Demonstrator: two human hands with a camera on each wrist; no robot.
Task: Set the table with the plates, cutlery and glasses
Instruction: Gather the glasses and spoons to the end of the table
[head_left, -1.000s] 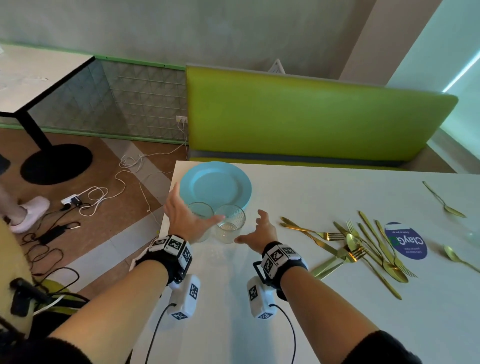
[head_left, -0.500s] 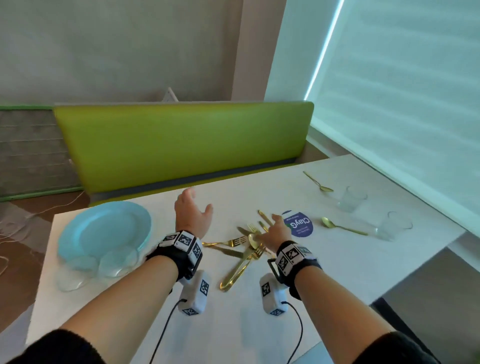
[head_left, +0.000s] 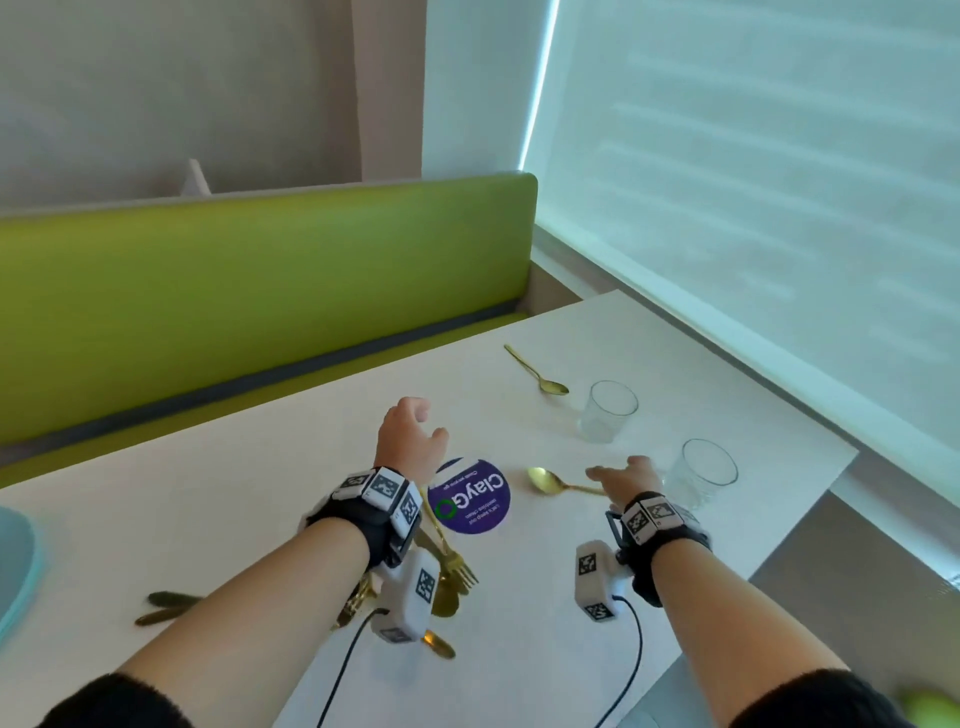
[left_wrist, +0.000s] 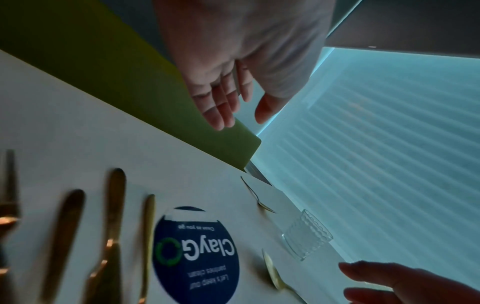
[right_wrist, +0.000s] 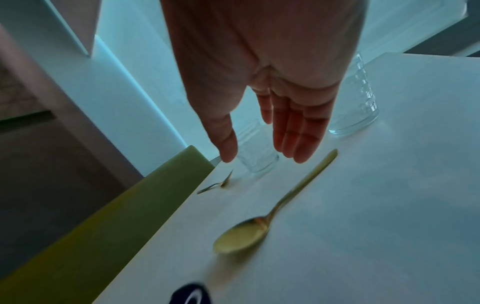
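Two clear ribbed glasses stand near the table's right edge, the far glass (head_left: 609, 410) (right_wrist: 255, 152) and the near glass (head_left: 702, 474) (right_wrist: 357, 98). A gold spoon (head_left: 550, 482) (right_wrist: 262, 220) lies between them and the round purple sticker (head_left: 470, 494). Another gold spoon (head_left: 537, 371) lies farther back. My right hand (head_left: 621, 480) (right_wrist: 262, 156) hovers open above the near spoon's handle, just left of the near glass. My left hand (head_left: 413, 434) (left_wrist: 233, 121) hangs open and empty above the table beyond the sticker. Gold forks and knives (head_left: 447, 571) lie under my left wrist.
The white table (head_left: 208, 519) ends at the right near a window blind (head_left: 753, 182). A green bench back (head_left: 260, 280) runs along its far side. The rim of a light blue plate (head_left: 15, 571) shows at the left edge.
My view swung right, away from the blue plate and the two glasses beside it. Both hands travelled right over the cutlery pile; the right hand now sits above the spoon near the right-hand glasses.
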